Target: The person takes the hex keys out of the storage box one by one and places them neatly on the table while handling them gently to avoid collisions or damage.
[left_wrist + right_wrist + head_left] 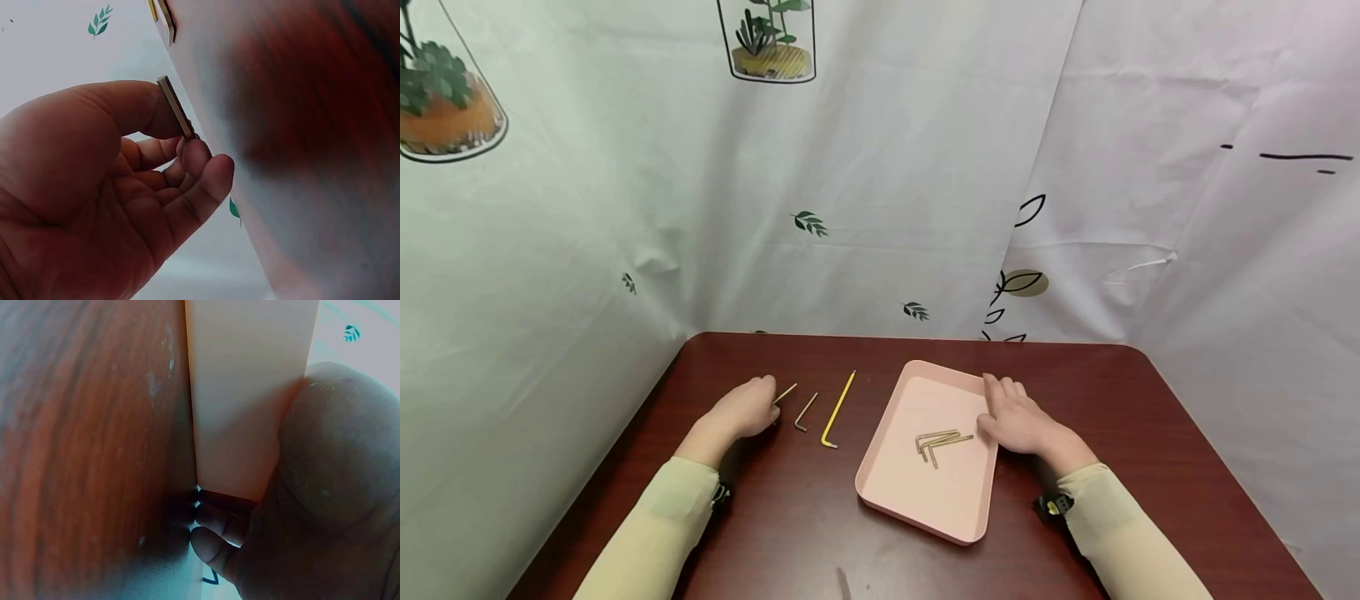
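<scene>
In the head view my left hand [747, 408] pinches a hex key [786, 392] close over the table at the left. The left wrist view shows this metal key [175, 107] between thumb and fingers, its lower part hidden by the fingertips. Just right of that hand lie a small grey hex key [806, 408] and a longer yellow hex key [839, 407]. My right hand [1024, 421] holds the right side of a pink tray [880, 433], thumb at its rim. Several brass-coloured hex keys [958, 440] lie overlapping inside the tray.
The dark red-brown wooden table [790, 517] has rounded far corners. Behind it and along both sides hangs a pale curtain [865, 167] printed with leaves and potted plants. A dark band with a device sits on each wrist.
</scene>
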{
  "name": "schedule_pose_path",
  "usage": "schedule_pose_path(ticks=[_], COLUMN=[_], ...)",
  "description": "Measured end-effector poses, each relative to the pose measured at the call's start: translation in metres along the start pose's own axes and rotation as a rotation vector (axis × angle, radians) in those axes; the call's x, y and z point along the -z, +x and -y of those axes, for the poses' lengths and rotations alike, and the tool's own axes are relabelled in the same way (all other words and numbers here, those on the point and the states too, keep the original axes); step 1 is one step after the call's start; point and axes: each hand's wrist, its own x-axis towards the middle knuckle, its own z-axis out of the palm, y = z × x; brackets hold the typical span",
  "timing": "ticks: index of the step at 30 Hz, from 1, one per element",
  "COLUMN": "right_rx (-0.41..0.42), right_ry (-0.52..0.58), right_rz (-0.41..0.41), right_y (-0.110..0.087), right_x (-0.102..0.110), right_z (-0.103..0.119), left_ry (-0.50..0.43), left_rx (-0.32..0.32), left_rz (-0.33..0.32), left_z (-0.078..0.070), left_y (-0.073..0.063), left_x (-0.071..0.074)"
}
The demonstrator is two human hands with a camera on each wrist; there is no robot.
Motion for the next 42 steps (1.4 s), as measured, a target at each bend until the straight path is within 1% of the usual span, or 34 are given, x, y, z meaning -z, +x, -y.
schedule_pose_path(ticks=[2,3,5,6,8,9,10,13,15,16,17,19,21,22,24,26,28,29,31,33,35,37,39,42], right_rx=[0.0,0.011,0.022,0.032,0.023,0.02,0.009,-0.018,-0.011,-0.012,-0.008,-0.008,-0.004,-0.004,0.0,0.002,-0.008,-0.014,-0.026,-0.03,-0.026,-0.015,-0.004,0.006], right_ry=[0.006,-0.002,0.007,-0.003,0.0,-0.008,0.008,-0.01,-0.012,-0.002,-0.019,0.019,0.031,0.019,0.02,0.01,0.006,0.015,0.009,-0.012,-0.021,-0.032,-0.022,-0.008], right_rz=[-0.003,-0.017,-0.023,-0.04,-0.027,-0.026,-0.022,0.007,-0.003,0.0,0.001,0.001,-0.003,-0.01,-0.013,-0.01,0.001,0.011,0.026,0.021,0.015,0.003,-0.008,-0.017], right_y=[0.0,0.001,0.002,0.003,0.003,0.003,0.004,0.003,0.002,0.002,0.001,0.0,-0.001,0.001,0.0,0.001,0.001,0.0,0.0,0.0,-0.001,0.0,0.0,0.001], right_x=[-0.001,-0.006,-0.007,-0.011,-0.01,-0.011,-0.011,-0.007,-0.007,-0.006,-0.004,-0.002,-0.002,-0.006,-0.005,-0.004,-0.003,0.002,0.004,0.003,0.0,-0.002,-0.004,-0.006], right_z=[-0.001,-0.006,-0.009,-0.013,-0.012,-0.013,-0.014,-0.006,-0.007,-0.006,-0.005,-0.003,-0.003,-0.009,-0.007,-0.006,-0.004,0.002,0.006,0.006,0.005,0.003,0.0,-0.005], left_ry=[-0.005,-0.01,-0.006,-0.01,-0.012,-0.017,-0.015,-0.031,-0.026,-0.019,-0.026,-0.022,-0.017,-0.024,-0.02,-0.026,-0.015,-0.016,-0.027,-0.033,-0.049,-0.052,-0.049,-0.047], left_rx=[0.007,0.015,0.025,0.034,0.037,0.043,0.034,0.032,0.037,0.038,0.05,0.049,0.05,0.045,0.034,0.046,0.065,0.068,0.077,0.076,0.074,0.09,0.103,0.119], left_rz=[0.017,0.025,0.038,0.041,0.057,0.062,0.063,0.072,0.077,0.071,0.081,0.09,0.093,0.102,0.112,0.116,0.126,0.128,0.136,0.146,0.153,0.156,0.154,0.145], left_z=[-0.003,-0.004,-0.005,-0.005,-0.009,-0.013,-0.012,-0.036,-0.042,-0.037,-0.039,-0.023,-0.011,-0.009,-0.009,-0.011,-0.019,-0.025,-0.039,-0.054,-0.064,-0.069,-0.072,-0.072], left_y=[-0.002,-0.003,-0.003,-0.002,-0.002,-0.004,-0.003,-0.017,-0.019,-0.016,-0.016,-0.005,0.003,0.004,0.005,0.004,0.0,-0.003,-0.01,-0.019,-0.027,-0.031,-0.034,-0.033], left_x=[0.004,0.005,0.006,0.005,0.007,0.011,0.01,0.033,0.037,0.032,0.033,0.016,0.002,0.001,0.001,0.003,0.011,0.017,0.032,0.045,0.055,0.059,0.06,0.059])
